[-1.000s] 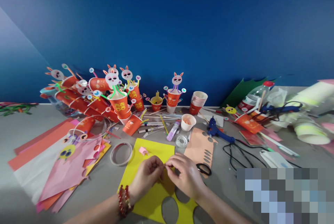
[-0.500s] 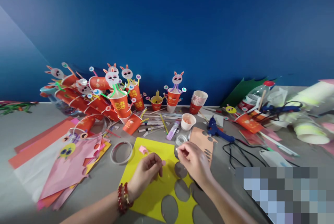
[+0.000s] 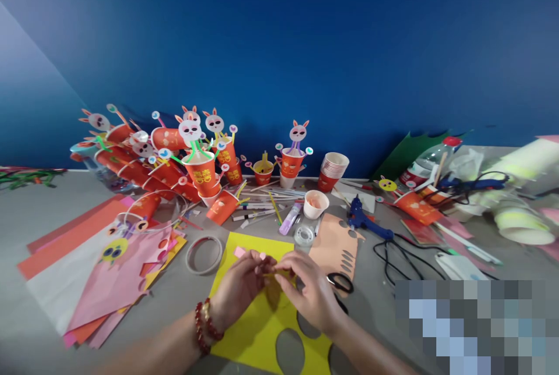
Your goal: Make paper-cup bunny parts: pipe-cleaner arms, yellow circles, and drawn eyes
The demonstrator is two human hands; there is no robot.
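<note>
My left hand (image 3: 238, 287), with a red bead bracelet on its wrist, pinches a small pink piece (image 3: 262, 256) at its fingertips. My right hand (image 3: 308, 290) meets it fingertip to fingertip, pinched at the same small piece. Whether anything else is between the fingers is too small to tell. Both hands hover over a yellow sheet (image 3: 257, 328) with oval holes cut out of it. Another pink scrap (image 3: 239, 251) lies on the sheet's far left corner. Black scissors (image 3: 339, 283) lie just right of my right hand.
A clear tape roll (image 3: 304, 236), a larger tape ring (image 3: 204, 254), a peach sheet (image 3: 334, 247), a blue glue gun (image 3: 364, 219) with a black cable, and a white cup (image 3: 315, 203) lie beyond. Red bunny cups (image 3: 201, 172) crowd the back left, and coloured paper (image 3: 87, 270) lies at left.
My right hand had reached out toward the tape roll and has come back to my left hand. Both hands are again joined at the fingertips over the yellow sheet.
</note>
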